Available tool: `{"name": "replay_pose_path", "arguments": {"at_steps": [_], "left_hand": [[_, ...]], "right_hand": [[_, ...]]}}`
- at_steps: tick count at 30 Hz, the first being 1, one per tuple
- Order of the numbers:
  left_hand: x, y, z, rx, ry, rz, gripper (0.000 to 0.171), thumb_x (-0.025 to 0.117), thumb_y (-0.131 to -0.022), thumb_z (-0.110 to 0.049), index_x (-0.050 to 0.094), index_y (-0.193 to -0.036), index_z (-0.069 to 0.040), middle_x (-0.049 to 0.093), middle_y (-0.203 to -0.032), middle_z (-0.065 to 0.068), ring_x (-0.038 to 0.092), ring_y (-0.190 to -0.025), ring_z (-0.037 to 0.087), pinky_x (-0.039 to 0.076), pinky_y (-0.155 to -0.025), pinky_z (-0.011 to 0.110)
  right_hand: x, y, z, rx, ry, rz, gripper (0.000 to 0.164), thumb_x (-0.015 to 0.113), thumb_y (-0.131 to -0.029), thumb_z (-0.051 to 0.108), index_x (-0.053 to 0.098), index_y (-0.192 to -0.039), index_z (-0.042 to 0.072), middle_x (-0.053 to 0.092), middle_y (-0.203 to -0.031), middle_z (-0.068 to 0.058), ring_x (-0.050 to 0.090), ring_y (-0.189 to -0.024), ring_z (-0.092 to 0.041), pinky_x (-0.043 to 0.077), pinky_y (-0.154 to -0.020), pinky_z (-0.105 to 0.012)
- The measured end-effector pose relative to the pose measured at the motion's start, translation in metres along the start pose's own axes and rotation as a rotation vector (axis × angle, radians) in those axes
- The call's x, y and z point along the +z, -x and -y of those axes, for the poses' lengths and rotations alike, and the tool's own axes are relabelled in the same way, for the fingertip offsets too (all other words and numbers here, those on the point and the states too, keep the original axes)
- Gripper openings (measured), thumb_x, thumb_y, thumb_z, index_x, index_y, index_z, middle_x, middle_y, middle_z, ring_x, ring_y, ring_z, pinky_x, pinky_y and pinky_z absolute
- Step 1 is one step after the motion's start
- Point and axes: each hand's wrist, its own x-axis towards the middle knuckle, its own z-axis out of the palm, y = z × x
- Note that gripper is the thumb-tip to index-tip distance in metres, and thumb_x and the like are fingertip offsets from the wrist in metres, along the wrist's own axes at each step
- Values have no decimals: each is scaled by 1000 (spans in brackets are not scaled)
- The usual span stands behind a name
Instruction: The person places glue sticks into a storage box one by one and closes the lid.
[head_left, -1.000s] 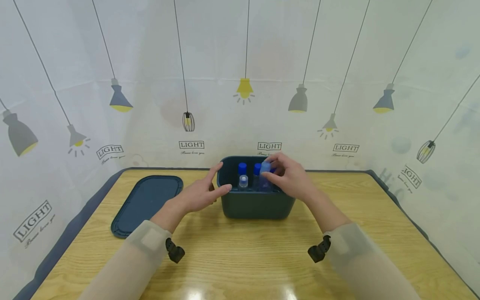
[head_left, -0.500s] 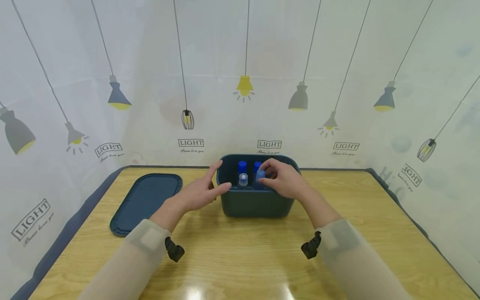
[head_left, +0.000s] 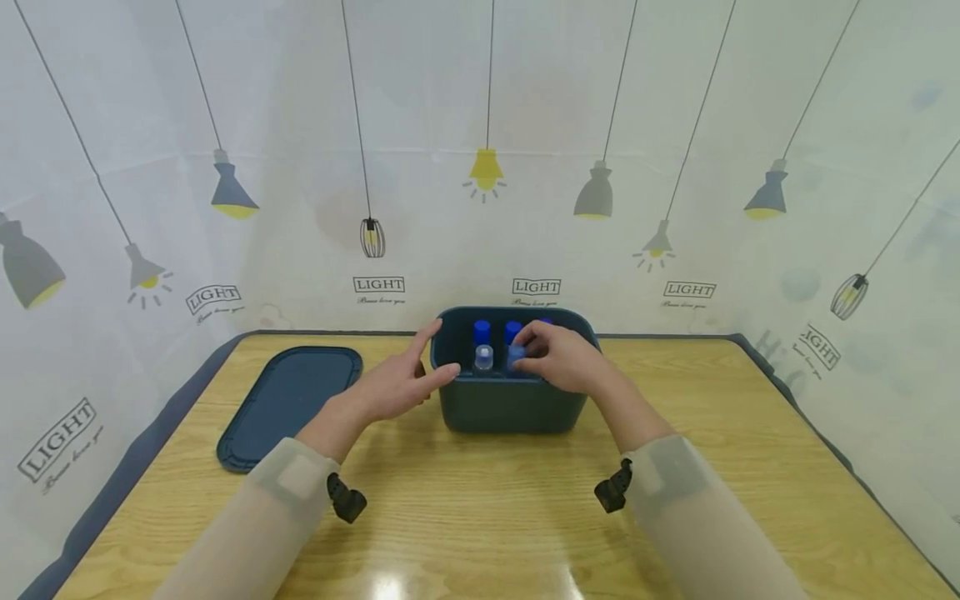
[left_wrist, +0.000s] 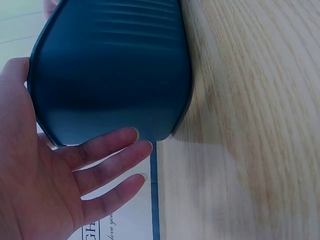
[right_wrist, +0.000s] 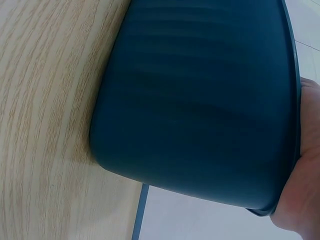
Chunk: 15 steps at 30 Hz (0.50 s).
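"Bottles [head_left: 483,360], small ones with blue or clear tops! Where are they?"

"Inside the deep, dark blue-green tub [head_left: 514,408] with round corners. It sits on the yellow-brown wooden tabletop [head_left: 480,517]."

"What are the hands doing?"

"The right hand [head_left: 566,358] pinches a small bottle with a pale blue cap [head_left: 515,357]. It is down in the tub, near the one with the clear top. The tub's front wall hides its bottom."

"And the left hand [head_left: 386,387]?"

"It holds nothing. Its fingers are spread, and its thumb touches the tub's left rim."

"What else?"

"One flat, dark blue piece with round corners [head_left: 292,407] lies left of the tub, not touching it."
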Motion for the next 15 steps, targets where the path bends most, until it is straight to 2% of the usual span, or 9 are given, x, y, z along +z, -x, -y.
{"name": "replay_pose_path", "arguments": {"at_steps": [15], "left_hand": [[1, -1, 0, -5, -3, -4, 99, 51, -101, -83, -5, -175, -48, 77, -114, 15, 74, -100, 32, 57, -83, 42]], "right_hand": [[1, -1, -1, 1, 36, -26, 33, 74, -107, 32, 69, -136, 19, 73, -133, -10, 69, -124, -31, 56, -106, -53]]}}
